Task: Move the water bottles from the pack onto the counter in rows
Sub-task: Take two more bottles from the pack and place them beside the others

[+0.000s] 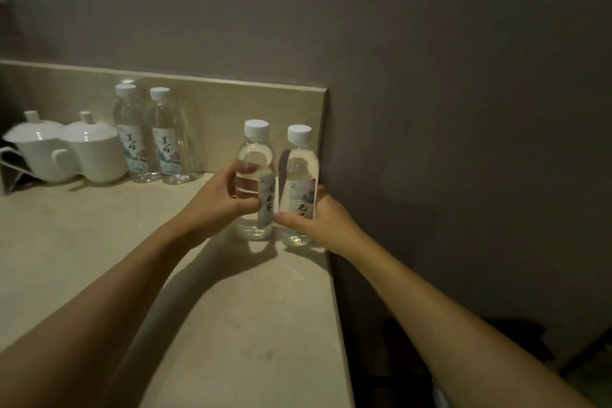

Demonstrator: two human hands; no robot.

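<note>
Bottles, two, upright and side by side near the right edge of the counter, bases on or just at the surface. Left bottle held by the left hand: fingers wrap round its far side at mid-body, thumb on the near side. Right bottle held by the right hand: thumb pressed across the label's lower front, the other fingers hidden behind. The two bottles nearly touch. Further back against the backsplash, more bottles stand close together, white caps on. Two white lidded cups sit to their left.
</note>
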